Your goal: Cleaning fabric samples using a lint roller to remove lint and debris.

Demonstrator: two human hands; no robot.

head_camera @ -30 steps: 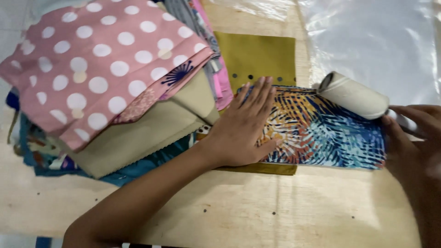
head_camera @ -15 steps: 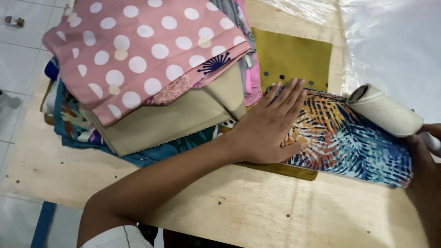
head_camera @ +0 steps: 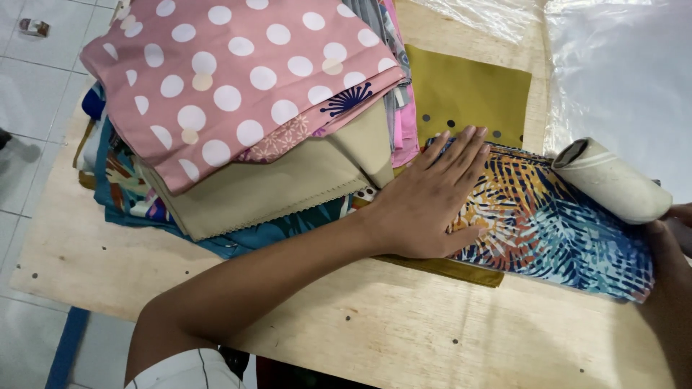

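Since half a second ago, camera shifted slightly; left hand (head_camera: 432, 205) stays flat, roller barely moved. Head view: left hand, fingers spread open, presses the rectangular leaf-print fabric pouch (head_camera: 555, 230) on the plywood table (head_camera: 375, 324), gripping nothing. Right hand (head_camera: 667, 238), mostly out of frame, holds the cream cylindrical lint roller (head_camera: 613, 180) at the pouch's right end; grip cannot be made out. Olive fabric sheet (head_camera: 468, 94) lies beneath; pink polka-dot folded fabric stack (head_camera: 238, 94) just left.

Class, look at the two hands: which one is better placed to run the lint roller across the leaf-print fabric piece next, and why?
Probably the right hand: it is at the handle end of the cream cylindrical lint roller, which lies on the blue and orange leaf-print fabric piece. The left hand lies flat on that fabric, pinning it down.
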